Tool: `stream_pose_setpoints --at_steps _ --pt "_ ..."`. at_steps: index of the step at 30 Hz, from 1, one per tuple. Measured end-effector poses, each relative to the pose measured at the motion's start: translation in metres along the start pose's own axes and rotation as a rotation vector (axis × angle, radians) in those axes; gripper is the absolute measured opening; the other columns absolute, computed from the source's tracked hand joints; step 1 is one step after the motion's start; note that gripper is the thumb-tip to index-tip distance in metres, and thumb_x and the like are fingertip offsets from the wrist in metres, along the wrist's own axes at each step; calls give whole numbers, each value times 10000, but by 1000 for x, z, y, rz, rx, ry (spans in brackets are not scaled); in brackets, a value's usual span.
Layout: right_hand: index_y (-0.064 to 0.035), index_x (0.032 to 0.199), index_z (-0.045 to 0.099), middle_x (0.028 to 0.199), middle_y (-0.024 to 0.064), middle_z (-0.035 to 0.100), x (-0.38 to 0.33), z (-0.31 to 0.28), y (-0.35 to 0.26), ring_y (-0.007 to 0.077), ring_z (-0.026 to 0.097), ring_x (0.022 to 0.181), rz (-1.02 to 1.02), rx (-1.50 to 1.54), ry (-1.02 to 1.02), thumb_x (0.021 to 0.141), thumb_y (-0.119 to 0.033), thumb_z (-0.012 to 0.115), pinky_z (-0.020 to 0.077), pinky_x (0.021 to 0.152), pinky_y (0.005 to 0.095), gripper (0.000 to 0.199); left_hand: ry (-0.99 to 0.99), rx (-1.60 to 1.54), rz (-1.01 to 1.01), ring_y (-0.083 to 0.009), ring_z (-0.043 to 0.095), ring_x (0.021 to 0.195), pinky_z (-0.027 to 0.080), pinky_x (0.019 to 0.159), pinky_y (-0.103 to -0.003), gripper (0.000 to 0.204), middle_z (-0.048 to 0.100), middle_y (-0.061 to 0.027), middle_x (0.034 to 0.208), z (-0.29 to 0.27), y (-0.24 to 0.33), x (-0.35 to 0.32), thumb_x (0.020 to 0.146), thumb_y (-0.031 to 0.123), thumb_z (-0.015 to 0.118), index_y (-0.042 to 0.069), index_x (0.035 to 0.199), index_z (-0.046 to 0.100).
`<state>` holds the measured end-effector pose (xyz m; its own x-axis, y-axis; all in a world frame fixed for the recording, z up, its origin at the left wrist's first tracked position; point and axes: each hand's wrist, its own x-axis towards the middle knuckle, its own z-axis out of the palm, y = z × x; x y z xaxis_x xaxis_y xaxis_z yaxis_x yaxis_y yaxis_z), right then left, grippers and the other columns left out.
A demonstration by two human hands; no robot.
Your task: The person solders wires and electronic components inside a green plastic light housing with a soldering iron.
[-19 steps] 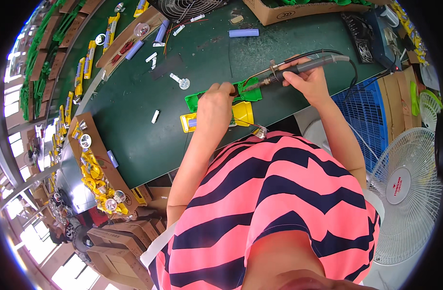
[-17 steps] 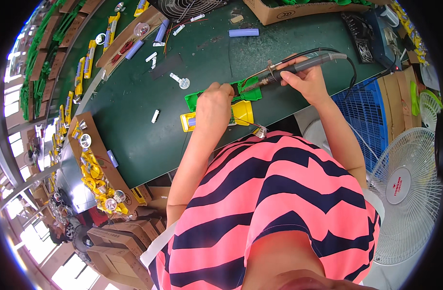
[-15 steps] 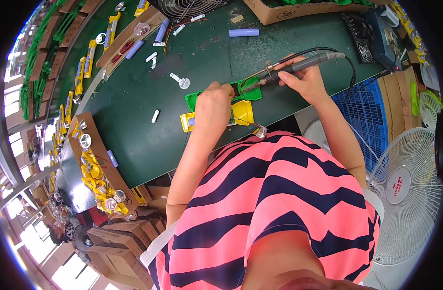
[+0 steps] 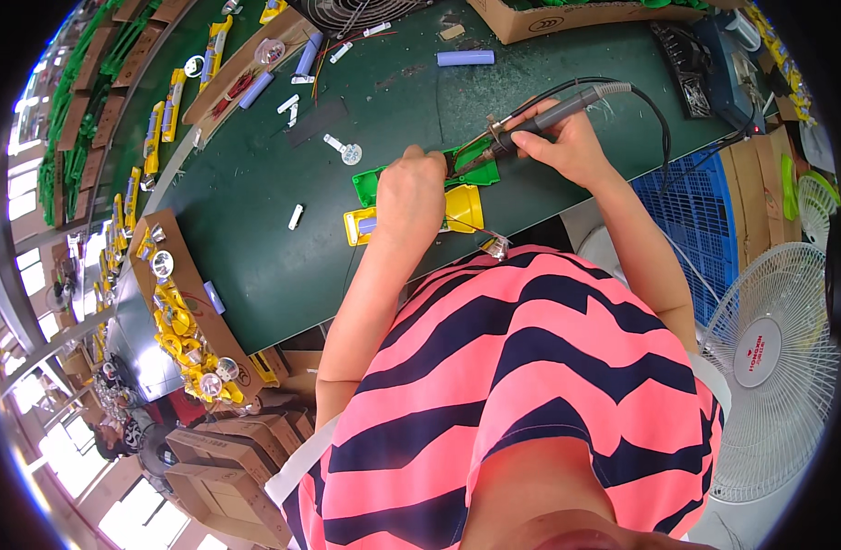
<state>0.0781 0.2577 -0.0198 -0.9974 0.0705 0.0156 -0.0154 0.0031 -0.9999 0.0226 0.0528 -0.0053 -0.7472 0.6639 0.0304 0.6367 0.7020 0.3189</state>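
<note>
My left hand is curled over the middle of the green casing half, fingers bunched close; this probably steadies it against the pull of the tool. The fingertips are hidden, so I cannot tell whether they pinch the casing or a small part inside it. My right hand grips the soldering iron by its handle, thumb on the near side, well back from the hot end. The iron slants down to the left, its tip over the casing's interior beside my left fingers; the slant presumably keeps the right hand out of the line of sight.

The green casing lies open side up on the table, which exposes its interior. Just on my side of it lies the yellow casing, with a purple cell in its left part. A small reflector lamp sits at the table edge, nearer me than the green casing, likely within the reach of its wires.

To the left of the green casing and beyond it lies a white disc. The iron's cable loops to its right, clear of both casings.
</note>
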Motion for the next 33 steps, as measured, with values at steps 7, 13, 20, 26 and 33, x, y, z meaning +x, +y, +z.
stream_pose_setpoints --at_steps 7,13,20,26,33 --pt "28 877 579 748 56 595 0 1 3 95 569 625 15 15 17 729 -56 622 471 583 222 176 9 34 18 -309 569 620 452 590 -382 82 552 -141 702 0 0 1 703 67 538 45 700 617" --pt "23 856 588 741 69 604 -1 2 -6 103 582 615 33 -48 14 725 -66 633 474 581 226 165 -34 42 1 -301 579 636 458 599 -379 80 560 -140 727 -3 2 2 700 64 544 56 709 623" --pt "30 857 595 737 72 599 -19 -5 -22 117 598 618 -146 -54 146 742 -72 639 469 569 221 160 -23 75 9 -301 582 633 463 603 -376 81 567 -139 724 0 0 1 696 67 546 58 701 626" --pt "30 881 590 821 102 611 -54 34 -22 168 613 668 -129 -16 329 774 -72 623 481 629 260 152 11 60 21 -306 578 628 460 597 -377 93 562 -143 698 0 2 3 689 70 537 56 687 629" --pt "26 952 580 864 122 616 -54 24 -9 210 614 757 -510 -527 392 750 -74 647 483 669 282 235 50 -3 33 -311 568 623 449 588 -384 88 553 -138 678 -1 -1 0 694 65 539 56 685 626"
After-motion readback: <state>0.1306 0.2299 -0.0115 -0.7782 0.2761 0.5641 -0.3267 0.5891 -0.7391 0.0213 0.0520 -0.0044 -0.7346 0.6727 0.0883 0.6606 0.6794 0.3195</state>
